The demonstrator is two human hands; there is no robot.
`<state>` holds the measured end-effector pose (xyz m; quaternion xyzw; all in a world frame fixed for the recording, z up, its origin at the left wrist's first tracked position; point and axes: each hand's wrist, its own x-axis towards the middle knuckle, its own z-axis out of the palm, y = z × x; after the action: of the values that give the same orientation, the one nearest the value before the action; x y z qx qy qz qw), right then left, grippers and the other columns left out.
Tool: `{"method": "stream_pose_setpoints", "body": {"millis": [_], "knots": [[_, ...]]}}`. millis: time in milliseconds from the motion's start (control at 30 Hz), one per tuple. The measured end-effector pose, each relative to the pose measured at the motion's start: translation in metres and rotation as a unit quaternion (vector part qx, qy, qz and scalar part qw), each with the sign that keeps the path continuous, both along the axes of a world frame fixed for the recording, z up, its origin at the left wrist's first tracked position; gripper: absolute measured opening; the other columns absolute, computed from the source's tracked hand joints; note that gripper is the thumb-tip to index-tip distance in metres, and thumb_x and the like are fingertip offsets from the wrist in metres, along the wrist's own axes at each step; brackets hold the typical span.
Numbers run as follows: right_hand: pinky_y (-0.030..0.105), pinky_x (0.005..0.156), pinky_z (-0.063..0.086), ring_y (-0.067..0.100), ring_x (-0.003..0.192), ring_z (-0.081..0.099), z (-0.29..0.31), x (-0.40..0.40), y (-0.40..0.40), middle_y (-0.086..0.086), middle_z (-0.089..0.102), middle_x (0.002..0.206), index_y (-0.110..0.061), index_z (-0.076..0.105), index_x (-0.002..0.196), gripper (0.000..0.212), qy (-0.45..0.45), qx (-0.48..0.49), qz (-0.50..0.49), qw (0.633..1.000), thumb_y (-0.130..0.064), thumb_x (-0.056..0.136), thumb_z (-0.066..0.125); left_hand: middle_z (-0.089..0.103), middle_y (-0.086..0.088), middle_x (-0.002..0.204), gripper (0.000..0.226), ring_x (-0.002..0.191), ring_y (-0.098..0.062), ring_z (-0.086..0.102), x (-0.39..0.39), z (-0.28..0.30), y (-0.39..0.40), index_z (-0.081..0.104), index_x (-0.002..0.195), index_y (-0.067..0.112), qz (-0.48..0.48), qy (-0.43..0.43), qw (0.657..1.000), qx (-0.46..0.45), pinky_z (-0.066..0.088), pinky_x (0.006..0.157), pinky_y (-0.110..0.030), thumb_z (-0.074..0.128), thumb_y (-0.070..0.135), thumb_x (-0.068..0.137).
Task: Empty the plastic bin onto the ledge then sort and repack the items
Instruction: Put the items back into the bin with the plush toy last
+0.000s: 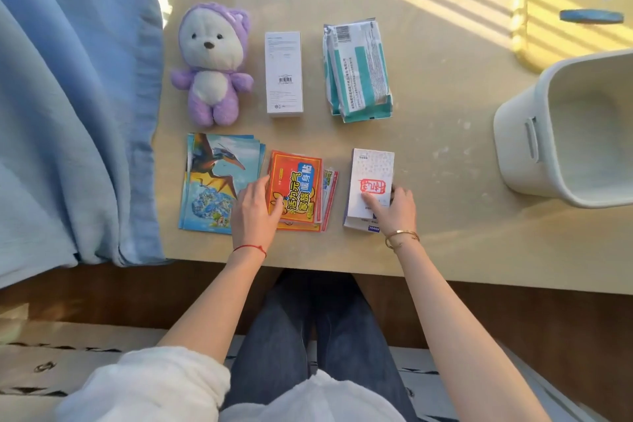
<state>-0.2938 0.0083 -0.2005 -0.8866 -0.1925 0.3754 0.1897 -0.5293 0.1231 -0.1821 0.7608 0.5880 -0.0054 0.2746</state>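
- Emptying: complete, by the look of it. The plastic bin (568,134) lies tipped on its side at the right of the ledge (445,233), mouth toward the camera, with nothing visible inside.
- Lid: a yellow lid (534,27) with a blue handle rests on the ledge beyond the bin, apart from it.
- Sorting: well advanced. Six groups sit in two rows, each apart from its neighbours.
- Far row, from the left: purple plush bear (211,65), white carton (283,74), stack of teal-and-white packets (358,70).
- Near row, from the left: dinosaur picture cards (214,178), red-and-orange sachets (298,192), small white boxes (371,181) stacked two high.
- Left hand (255,212): fingers extended and flat, resting on the left edge of the sachets and overlapping the picture cards; it grips nothing.
- Right hand (394,211): thumb on the top face of the upper small white box, fingers curled at its right side; it holds the box, judged to be squaring the stack.
- Remaining: final alignment of the near row, then righting the bin and repacking all six groups. No repacking has begun.
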Motion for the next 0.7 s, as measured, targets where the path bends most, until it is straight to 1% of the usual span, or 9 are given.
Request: {"method": "stream_pose_setpoints", "body": {"millis": [67, 167, 233, 300, 467, 600, 700], "knots": [[0.025, 0.083, 0.040, 0.010, 0.095, 0.045, 0.001, 0.000, 0.001, 0.006, 0.051, 0.115, -0.008, 0.053, 0.122, 0.061, 0.006, 0.006, -0.013, 1.000, -0.047, 0.080, 0.073, 0.058, -0.008, 0.126, 0.049, 0.116, -0.022, 0.055, 0.001, -0.003, 0.000, 0.046, 0.136, 0.014, 0.002, 0.003, 1.000, -0.006, 0.051, 0.090, -0.038, 0.056, 0.038, 0.095], [0.028, 0.087, 0.047, 0.012, 0.099, 0.050, -0.001, 0.000, 0.003, 0.006, 0.053, 0.119, -0.010, 0.051, 0.122, 0.062, 0.020, 0.022, -0.041, 0.999, -0.045, 0.078, 0.076, 0.057, -0.007, 0.126, 0.053, 0.116, -0.022, 0.055, 0.004, -0.005, -0.001, 0.044, 0.137, 0.014, 0.013, 0.005, 1.000, -0.019, 0.051, 0.091, -0.038, 0.058, 0.041, 0.093], [0.033, 0.087, 0.053, 0.015, 0.102, 0.056, -0.002, -0.001, 0.002, 0.006, 0.056, 0.119, -0.011, 0.050, 0.120, 0.063, 0.030, 0.037, -0.060, 0.997, -0.044, 0.075, 0.079, 0.056, -0.008, 0.126, 0.056, 0.116, -0.022, 0.056, 0.007, -0.007, -0.002, 0.043, 0.138, 0.014, 0.020, 0.006, 0.999, -0.027, 0.053, 0.090, -0.039, 0.060, 0.042, 0.092], [0.031, 0.081, 0.055, 0.016, 0.102, 0.060, -0.002, -0.002, 0.003, 0.006, 0.059, 0.118, -0.013, 0.048, 0.117, 0.061, 0.039, 0.052, -0.072, 0.995, -0.042, 0.074, 0.081, 0.056, -0.008, 0.126, 0.059, 0.115, -0.022, 0.056, 0.010, -0.009, -0.004, 0.042, 0.138, 0.014, 0.025, 0.007, 0.999, -0.031, 0.053, 0.088, -0.038, 0.063, 0.042, 0.090], [0.031, 0.079, 0.057, 0.018, 0.104, 0.061, 0.002, -0.004, 0.010, 0.006, 0.057, 0.118, -0.018, 0.042, 0.108, 0.060, 0.039, 0.081, -0.076, 0.993, -0.036, 0.070, 0.085, 0.053, -0.010, 0.129, 0.066, 0.118, -0.023, 0.054, 0.018, -0.013, -0.007, 0.038, 0.140, 0.013, 0.039, 0.023, 0.998, -0.043, 0.053, 0.090, -0.039, 0.066, 0.042, 0.088], [0.020, 0.071, 0.055, 0.010, 0.099, 0.062, 0.006, -0.002, 0.008, 0.006, 0.056, 0.119, -0.015, 0.042, 0.112, 0.064, 0.064, 0.107, -0.101, 0.987, -0.030, 0.069, 0.087, 0.047, -0.011, 0.136, 0.077, 0.122, -0.025, 0.049, 0.024, -0.019, -0.011, 0.034, 0.142, 0.013, 0.055, 0.057, 0.995, -0.062, 0.050, 0.091, -0.040, 0.072, 0.043, 0.083], [0.017, 0.071, 0.055, 0.005, 0.097, 0.060, 0.007, 0.000, 0.003, 0.004, 0.056, 0.119, -0.014, 0.042, 0.120, 0.069, 0.068, 0.123, -0.111, 0.984, -0.027, 0.070, 0.087, 0.044, -0.013, 0.139, 0.086, 0.125, -0.028, 0.046, 0.030, -0.021, -0.013, 0.030, 0.145, 0.012, 0.073, 0.085, 0.991, -0.072, 0.049, 0.095, -0.044, 0.075, 0.042, 0.080]]}}
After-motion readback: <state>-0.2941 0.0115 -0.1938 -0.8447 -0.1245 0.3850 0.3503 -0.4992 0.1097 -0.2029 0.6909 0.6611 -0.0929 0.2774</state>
